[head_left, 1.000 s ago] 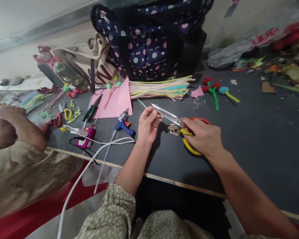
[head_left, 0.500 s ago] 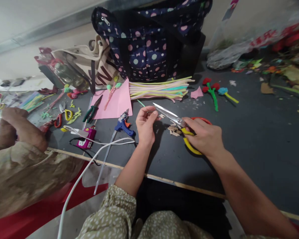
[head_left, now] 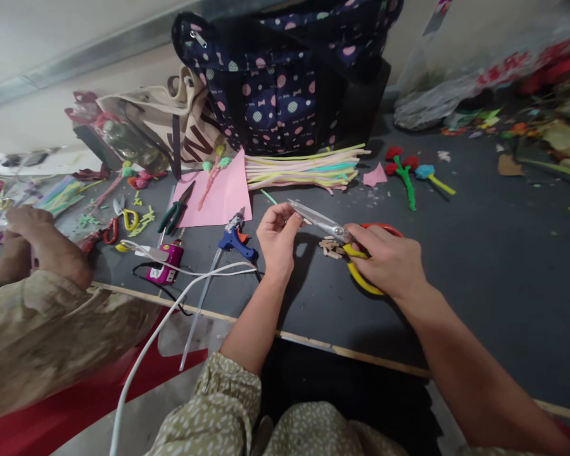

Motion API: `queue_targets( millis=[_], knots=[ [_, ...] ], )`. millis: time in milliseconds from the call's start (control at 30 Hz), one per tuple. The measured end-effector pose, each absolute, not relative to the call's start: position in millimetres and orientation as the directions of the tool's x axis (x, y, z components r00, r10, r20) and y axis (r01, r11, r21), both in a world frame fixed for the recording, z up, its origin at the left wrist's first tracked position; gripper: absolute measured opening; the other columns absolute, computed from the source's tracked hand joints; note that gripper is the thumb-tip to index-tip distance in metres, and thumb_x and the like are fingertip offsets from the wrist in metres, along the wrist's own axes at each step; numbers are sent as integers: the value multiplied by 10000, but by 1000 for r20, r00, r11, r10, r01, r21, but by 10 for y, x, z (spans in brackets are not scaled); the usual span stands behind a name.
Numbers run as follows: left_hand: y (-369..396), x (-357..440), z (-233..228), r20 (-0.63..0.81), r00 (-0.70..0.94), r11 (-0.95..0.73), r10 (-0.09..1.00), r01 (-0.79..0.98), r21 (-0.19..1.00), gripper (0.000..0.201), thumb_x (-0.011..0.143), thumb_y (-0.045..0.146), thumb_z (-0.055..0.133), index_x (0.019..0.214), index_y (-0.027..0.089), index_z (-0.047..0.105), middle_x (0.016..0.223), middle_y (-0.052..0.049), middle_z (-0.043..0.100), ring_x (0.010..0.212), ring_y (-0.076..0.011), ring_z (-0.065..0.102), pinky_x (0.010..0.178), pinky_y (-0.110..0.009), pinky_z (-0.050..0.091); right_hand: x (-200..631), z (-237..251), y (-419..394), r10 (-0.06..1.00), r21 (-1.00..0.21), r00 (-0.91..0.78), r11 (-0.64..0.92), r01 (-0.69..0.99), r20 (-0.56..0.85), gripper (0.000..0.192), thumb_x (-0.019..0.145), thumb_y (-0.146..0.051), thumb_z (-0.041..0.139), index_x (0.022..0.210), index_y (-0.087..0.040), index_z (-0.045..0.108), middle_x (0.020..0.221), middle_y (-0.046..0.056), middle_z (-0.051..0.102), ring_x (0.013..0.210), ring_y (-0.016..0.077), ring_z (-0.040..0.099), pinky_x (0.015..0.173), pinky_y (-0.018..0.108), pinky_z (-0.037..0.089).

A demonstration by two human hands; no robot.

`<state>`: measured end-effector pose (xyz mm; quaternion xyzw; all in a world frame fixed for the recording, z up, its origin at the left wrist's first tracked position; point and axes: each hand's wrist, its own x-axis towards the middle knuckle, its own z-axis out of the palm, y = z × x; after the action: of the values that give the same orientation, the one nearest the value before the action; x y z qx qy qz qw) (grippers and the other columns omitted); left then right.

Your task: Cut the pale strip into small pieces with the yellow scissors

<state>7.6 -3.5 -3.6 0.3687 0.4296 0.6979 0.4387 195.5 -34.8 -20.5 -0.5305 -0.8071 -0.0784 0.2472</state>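
Observation:
My right hand [head_left: 389, 261] grips the yellow and red handles of a pair of scissors [head_left: 335, 229], whose steel blades point left, close together. My left hand [head_left: 276, 235] pinches a short pale stick piece right at the blade tips; the piece is mostly hidden by my fingers. A small heap of cut pale stick pieces [head_left: 331, 247] lies on the dark table [head_left: 479, 253] under the blades, between my two hands.
A blue glue gun [head_left: 235, 238] with white cable lies left of my left hand. Behind are pink paper [head_left: 223, 196], a bundle of pale pipe cleaners [head_left: 304, 170], a dotted navy bag [head_left: 285, 76] and pipe-cleaner flowers [head_left: 406, 168]. Another person's hand [head_left: 33, 237] works at far left.
The scissor blades have closed from apart to nearly together at the stick in my left hand. A cut piece dropped toward the heap. My left hand shifted slightly left.

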Motion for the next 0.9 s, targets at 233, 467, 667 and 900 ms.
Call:
queue_targets(
  millis=[233, 467, 667, 900],
  knots=[
    [-14, 56, -49, 56, -317, -182, 947, -385, 905, 160, 685, 230, 773, 784, 184, 657, 682, 28, 613, 594, -76, 576, 618, -226, 512, 1962, -211, -349, 813, -104, -333, 428, 898, 478, 274, 857, -215, 497, 1087, -251, 641, 835, -13, 666, 723, 115, 549, 554, 265, 241],
    [-11, 46, -37, -37, -271, -100, 962, -474, 875, 161, 667, 217, 776, 758, 179, 649, 654, 32, 616, 571, -75, 585, 593, -218, 517, 1959, -187, -349, 809, -72, -337, 420, 905, 481, 276, 863, -227, 494, 1099, -251, 636, 821, -8, 644, 723, 120, 533, 559, 265, 246],
    [-20, 33, -20, -84, -242, -52, 967, -506, 861, 168, 653, 231, 781, 739, 175, 648, 660, 31, 615, 583, -79, 590, 594, -224, 517, 1971, -187, -357, 832, -84, -328, 404, 911, 447, 293, 863, -235, 489, 1118, -256, 631, 836, 3, 640, 738, 129, 530, 569, 268, 240],
    [-16, -4, -37, -135, -211, 10, 968, -508, 861, 159, 662, 248, 773, 734, 178, 649, 632, 29, 620, 579, -79, 590, 634, -234, 514, 1977, -169, -358, 834, -80, -330, 403, 912, 441, 349, 844, -229, 497, 1171, -252, 617, 850, 13, 639, 761, 140, 545, 597, 270, 268]
  ],
)
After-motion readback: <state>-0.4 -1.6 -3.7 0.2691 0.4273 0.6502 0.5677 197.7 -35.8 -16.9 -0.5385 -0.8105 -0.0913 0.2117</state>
